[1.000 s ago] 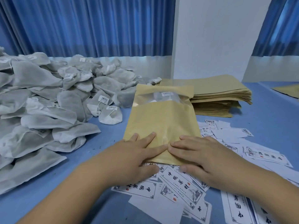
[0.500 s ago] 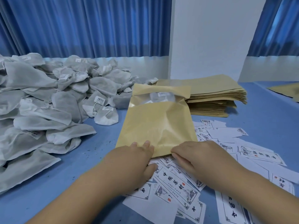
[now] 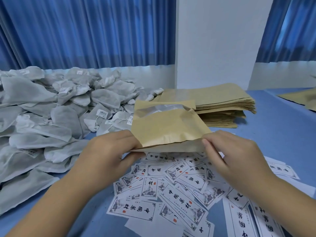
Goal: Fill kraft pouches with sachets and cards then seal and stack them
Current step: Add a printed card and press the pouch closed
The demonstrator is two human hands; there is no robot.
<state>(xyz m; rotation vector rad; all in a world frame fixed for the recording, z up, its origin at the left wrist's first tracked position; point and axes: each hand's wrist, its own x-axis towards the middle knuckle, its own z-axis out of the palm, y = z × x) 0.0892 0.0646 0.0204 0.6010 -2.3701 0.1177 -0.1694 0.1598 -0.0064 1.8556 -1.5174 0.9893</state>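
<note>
A kraft pouch (image 3: 168, 127) with a clear window strip is lifted off the blue table, its near edge raised. My left hand (image 3: 109, 151) grips the pouch's near left corner. My right hand (image 3: 225, 151) pinches its near right corner. The near edge looks slightly parted between the two hands. Something pale shows behind the window; I cannot tell what. Printed white cards (image 3: 171, 190) lie scattered under and in front of the pouch. A big heap of grey mesh sachets (image 3: 51, 113) fills the left side.
A stack of flat kraft pouches (image 3: 218, 103) sits behind the held pouch, against a white pillar (image 3: 220, 41). More kraft pouches (image 3: 302, 98) lie at the far right. Blue curtains hang behind. Bare blue tabletop (image 3: 277, 134) shows to the right.
Both hands went from pressing flat on the pouch's near edge to gripping its corners. They moved apart and lifted the near edge off the cards.
</note>
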